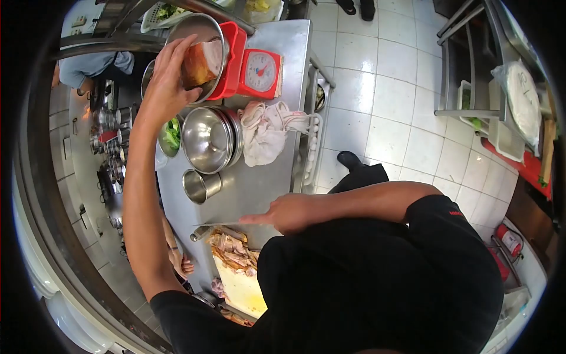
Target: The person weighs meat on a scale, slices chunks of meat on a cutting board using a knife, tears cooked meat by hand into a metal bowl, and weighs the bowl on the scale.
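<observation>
My left hand (165, 79) reaches over a steel bowl (196, 22), its fingers curled round a chunk of meat with browned skin and a pale side (207, 59). The bowl rests on the red kitchen scale (231, 76), whose round dial (261, 72) faces up. My right hand (286, 213) is closed near my body, its index finger stretched along a thin knife blade (227, 223) seen nearly edge-on; the grip is hidden. Below the blade, cut meat (231, 251) lies on a pale cutting board (239, 286).
Stacked steel bowls (206, 140), a steel cup (200, 186) and a crumpled cloth (265, 133) stand on the metal counter (253, 194). A bowl of greens (170, 135) is beside them. Another person's hand (181, 262) shows across the counter. A metal rack (471, 65) stands beyond the tiled floor.
</observation>
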`<control>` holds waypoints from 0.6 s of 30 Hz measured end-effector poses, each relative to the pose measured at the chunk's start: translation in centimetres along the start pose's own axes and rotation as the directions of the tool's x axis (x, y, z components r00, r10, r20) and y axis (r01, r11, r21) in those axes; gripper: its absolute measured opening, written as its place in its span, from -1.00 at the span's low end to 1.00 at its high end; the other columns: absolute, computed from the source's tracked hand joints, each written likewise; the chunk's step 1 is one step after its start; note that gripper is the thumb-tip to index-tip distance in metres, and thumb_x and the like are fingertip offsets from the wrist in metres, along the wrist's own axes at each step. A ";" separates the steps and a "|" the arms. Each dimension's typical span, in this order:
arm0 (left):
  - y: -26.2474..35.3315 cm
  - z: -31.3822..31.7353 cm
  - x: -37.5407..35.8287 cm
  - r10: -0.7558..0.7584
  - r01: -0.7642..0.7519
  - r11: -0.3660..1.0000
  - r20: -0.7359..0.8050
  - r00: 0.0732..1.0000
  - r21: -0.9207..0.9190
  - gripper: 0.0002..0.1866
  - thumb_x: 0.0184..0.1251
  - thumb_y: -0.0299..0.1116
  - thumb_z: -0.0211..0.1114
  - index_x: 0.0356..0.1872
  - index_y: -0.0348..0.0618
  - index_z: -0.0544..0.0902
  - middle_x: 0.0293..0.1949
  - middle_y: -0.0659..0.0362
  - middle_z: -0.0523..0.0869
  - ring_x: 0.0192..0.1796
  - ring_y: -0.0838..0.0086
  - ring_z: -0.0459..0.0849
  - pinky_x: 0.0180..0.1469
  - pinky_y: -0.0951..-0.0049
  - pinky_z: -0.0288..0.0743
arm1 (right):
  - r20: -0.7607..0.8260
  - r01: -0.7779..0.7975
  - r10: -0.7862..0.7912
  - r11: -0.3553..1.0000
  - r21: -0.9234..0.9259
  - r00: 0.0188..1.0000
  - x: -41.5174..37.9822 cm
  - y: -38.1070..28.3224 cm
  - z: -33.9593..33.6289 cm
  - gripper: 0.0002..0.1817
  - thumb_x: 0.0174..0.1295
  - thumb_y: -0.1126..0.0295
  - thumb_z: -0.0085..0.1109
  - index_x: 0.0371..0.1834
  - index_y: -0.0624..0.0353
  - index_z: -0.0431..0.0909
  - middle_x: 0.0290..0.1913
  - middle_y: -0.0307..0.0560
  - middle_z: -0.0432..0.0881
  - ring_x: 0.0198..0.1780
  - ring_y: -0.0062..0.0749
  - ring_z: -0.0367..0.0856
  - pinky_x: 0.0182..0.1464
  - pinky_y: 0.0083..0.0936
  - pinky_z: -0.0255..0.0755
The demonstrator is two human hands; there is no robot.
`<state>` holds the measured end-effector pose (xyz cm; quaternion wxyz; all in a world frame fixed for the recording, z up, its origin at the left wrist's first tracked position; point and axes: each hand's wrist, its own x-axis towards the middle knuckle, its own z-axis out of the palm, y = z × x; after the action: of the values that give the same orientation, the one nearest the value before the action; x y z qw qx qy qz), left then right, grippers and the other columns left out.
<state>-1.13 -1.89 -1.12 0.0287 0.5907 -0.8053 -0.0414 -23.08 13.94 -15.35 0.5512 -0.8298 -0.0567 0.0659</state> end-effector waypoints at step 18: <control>-0.9 1.4 0.6 -0.177 0.091 0.944 -0.257 0.950 -0.316 -0.22 -0.33 -0.54 0.50 0.11 -0.23 0.40 -0.04 0.02 0.61 0.01 0.23 0.61 0.10 0.35 0.48 | -0.031 -0.061 0.064 0.994 0.093 0.997 -1.9 -0.8 -1.4 0.01 0.02 0.56 0.05 0.55 -0.38 -0.18 -0.30 0.23 0.63 -0.20 0.16 0.62 -0.17 -0.09 0.49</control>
<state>-0.60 -2.67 -2.61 0.2296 0.6331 -0.7348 -0.0807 -24.73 12.70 -13.97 0.5875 -0.8059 -0.0183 0.0714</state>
